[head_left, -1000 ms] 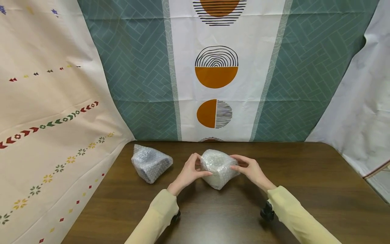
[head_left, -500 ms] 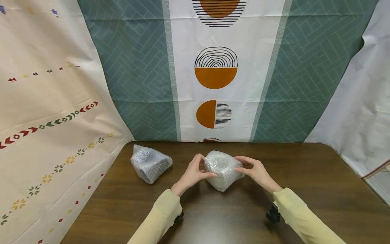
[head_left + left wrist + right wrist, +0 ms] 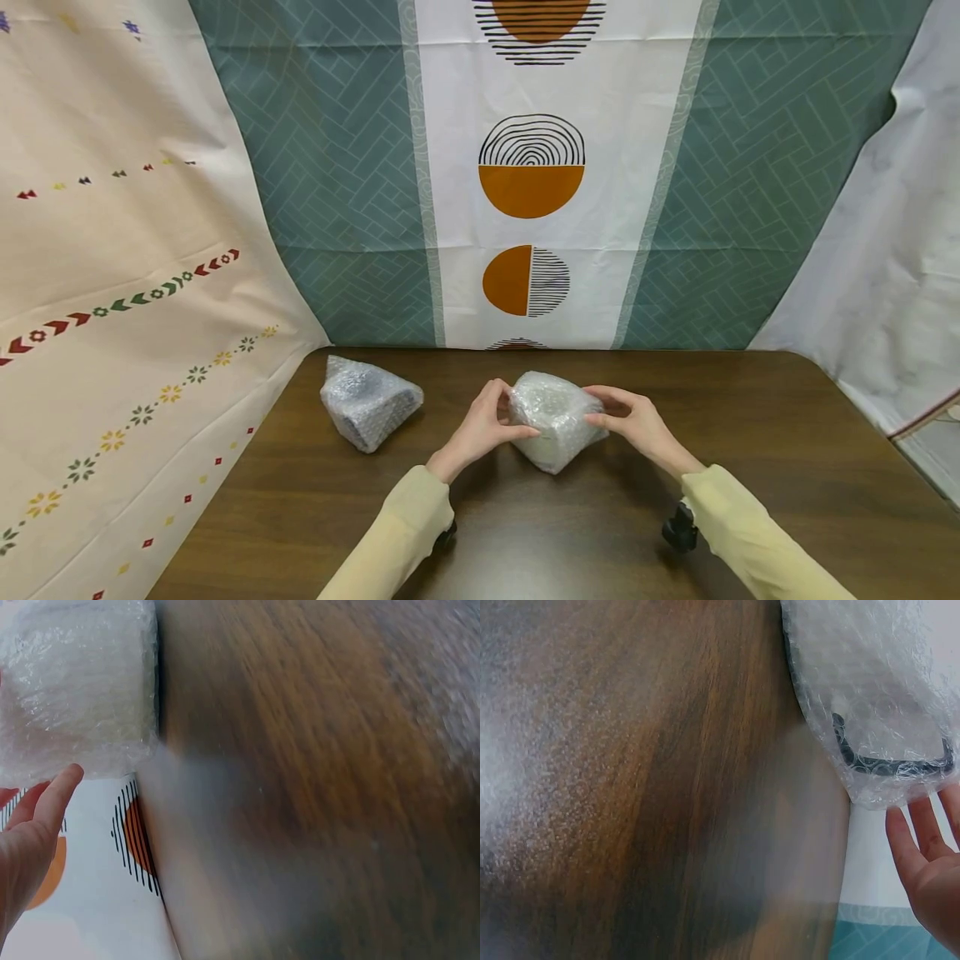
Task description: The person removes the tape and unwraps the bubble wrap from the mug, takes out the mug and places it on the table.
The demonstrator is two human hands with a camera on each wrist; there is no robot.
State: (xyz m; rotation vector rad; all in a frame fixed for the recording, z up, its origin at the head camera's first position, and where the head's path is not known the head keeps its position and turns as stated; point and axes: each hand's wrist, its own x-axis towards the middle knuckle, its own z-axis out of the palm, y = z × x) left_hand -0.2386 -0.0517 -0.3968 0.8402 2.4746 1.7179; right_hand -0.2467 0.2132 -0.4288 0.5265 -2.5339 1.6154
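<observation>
Two hands close on one thing: the left hand (image 3: 480, 429) has its thumb and curled fingertips pinched into the left flank of the rounded, whitish bubble-wrapped bundle (image 3: 557, 417), and the right hand (image 3: 637, 425) grips the opposite flank the same way, thumb low and fingers over the upper edge. Neither hand is spread wide — the fingers bend round the wrap and press into it. In the left wrist view a thumb lies against the lower edge of the bundle (image 3: 75, 686); in the right wrist view the fingertips (image 3: 900, 844) show just under the bundle (image 3: 870, 697), and a dark rim shows through the plastic, though what is inside cannot be told.

That bundle rests on the dark brown wooden tabletop (image 3: 750, 467), near the middle of its far edge, squarely between the two hands.

Judging by the soft, crinkled skin, it will probably give under pressure and slip a little — the plastic is slick. Its contents may be fragile, so a hold on both flanks, low toward the base, looks soundest.

Toward the far left corner lies a second, greyer bubble-wrapped bundle (image 3: 369, 402), well apart from both hands. Pale yellow sleeves (image 3: 397, 542) cover the forearms.
</observation>
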